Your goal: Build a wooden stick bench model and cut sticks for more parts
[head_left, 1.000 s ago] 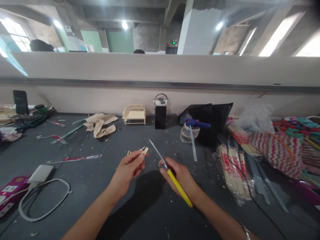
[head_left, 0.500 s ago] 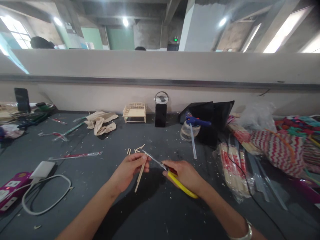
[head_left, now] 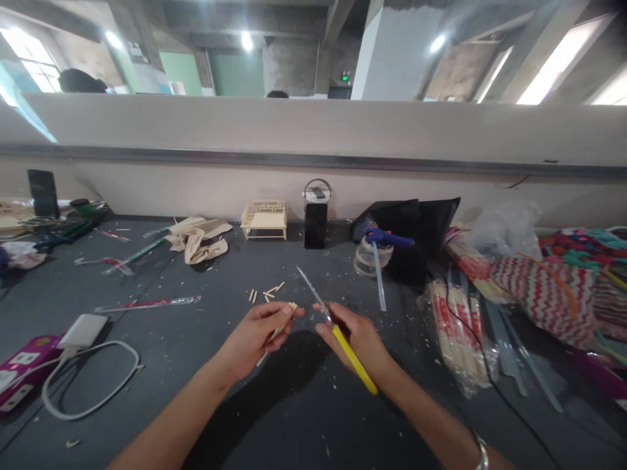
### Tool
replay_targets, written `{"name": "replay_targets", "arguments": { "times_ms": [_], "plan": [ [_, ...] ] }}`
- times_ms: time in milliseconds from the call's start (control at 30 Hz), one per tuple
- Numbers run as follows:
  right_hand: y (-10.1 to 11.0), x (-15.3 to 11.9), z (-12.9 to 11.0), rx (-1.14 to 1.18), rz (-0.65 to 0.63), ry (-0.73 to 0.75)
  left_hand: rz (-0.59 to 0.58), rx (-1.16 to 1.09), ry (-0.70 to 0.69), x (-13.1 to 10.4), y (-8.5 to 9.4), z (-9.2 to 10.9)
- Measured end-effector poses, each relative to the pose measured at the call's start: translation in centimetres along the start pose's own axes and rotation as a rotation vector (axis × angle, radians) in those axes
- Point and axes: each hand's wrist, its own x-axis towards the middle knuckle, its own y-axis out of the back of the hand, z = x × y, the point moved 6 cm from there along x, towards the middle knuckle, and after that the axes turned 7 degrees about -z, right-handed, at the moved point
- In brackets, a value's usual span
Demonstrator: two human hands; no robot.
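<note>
Thin wooden sticks [head_left: 292, 306] are pinched between the thumb and fingers of my left hand [head_left: 258, 333], their lower ends slanting down below it. My right hand [head_left: 360, 336] grips scissors with yellow handles [head_left: 355, 360]; their blades [head_left: 312, 288] point up and to the left, apart from the sticks. Beyond my left hand lie several short cut stick pieces [head_left: 271, 292] on the dark table [head_left: 294, 418]. Farther back stands a small wooden model bench [head_left: 264, 220].
A phone [head_left: 315, 226] stands upright at the back centre. To the right are a blue glue gun [head_left: 389, 237] on a jar, bagged sticks [head_left: 455, 320] and patterned fabric [head_left: 548, 287]. A power strip [head_left: 27, 365] with a white cable lies left.
The scissors have swung more upright and away from the sticks. My left hand has turned slightly and moved a little right, with the sticks still held.
</note>
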Motion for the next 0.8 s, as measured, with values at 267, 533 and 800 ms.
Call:
{"name": "replay_targets", "arguments": {
  "times_ms": [267,533,800],
  "plan": [
    [0.0,-0.2,-0.6,0.004,0.028,0.018,-0.028,-0.087,0.014,0.2,-0.5,-0.6],
    [0.0,-0.3,-0.4,0.108,0.062,0.002,-0.068,-0.235,0.022,0.2,-0.9,-0.7],
    [-2.0,-0.6,-0.7,0.454,0.025,-0.087,-0.066,-0.474,-0.108,0.5,-2.0,-1.3]
  ]
}}
